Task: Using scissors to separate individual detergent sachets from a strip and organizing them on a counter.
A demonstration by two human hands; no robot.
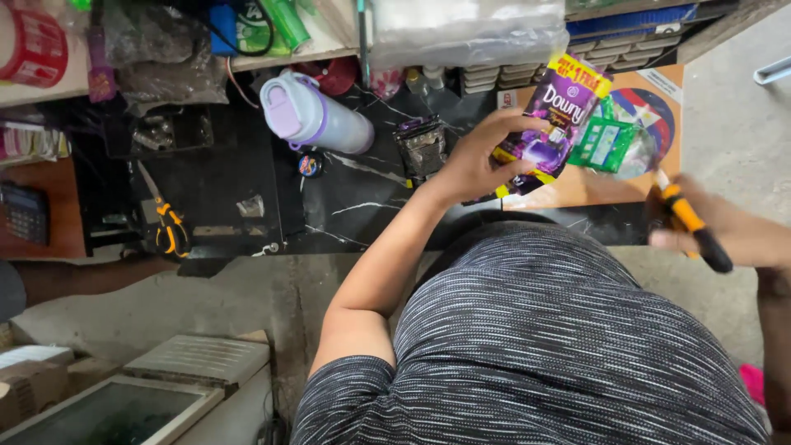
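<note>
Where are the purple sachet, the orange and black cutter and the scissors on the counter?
purple sachet (554,115), head view, middle of its front.
orange and black cutter (690,221), head view, orange part of its handle.
scissors (169,227), head view, orange handles.

A small shop counter (362,206): hanging sachets (606,140), calculator (23,213), tape roll (33,45), scissors (169,227).

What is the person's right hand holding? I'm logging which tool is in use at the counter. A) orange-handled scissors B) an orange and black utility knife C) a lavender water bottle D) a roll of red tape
B: the right hand grips an orange and black utility knife, while the scissors lie untouched on the black counter and the left hand holds a purple sachet.
</note>
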